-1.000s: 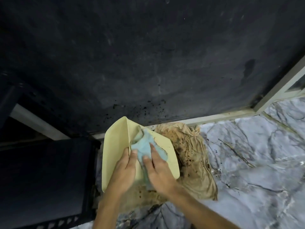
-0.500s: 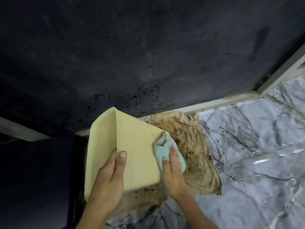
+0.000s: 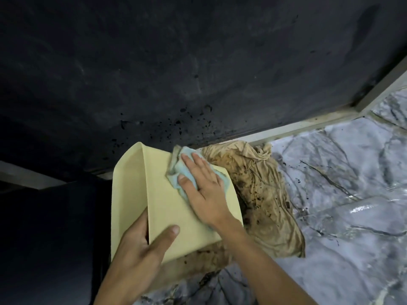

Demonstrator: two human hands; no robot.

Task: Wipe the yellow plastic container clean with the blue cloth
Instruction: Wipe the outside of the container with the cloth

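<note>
Both hands engaged: left hand [image 3: 141,245] clamped on yellow container [image 3: 167,208] corner; right hand [image 3: 207,190] flat, pressing blue cloth [image 3: 182,170] against it.

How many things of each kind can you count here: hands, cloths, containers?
Hands: 2, left hand and right hand
Cloths: 2, blue cloth and brown rag
Containers: 1, yellow container
Total: 5
</note>
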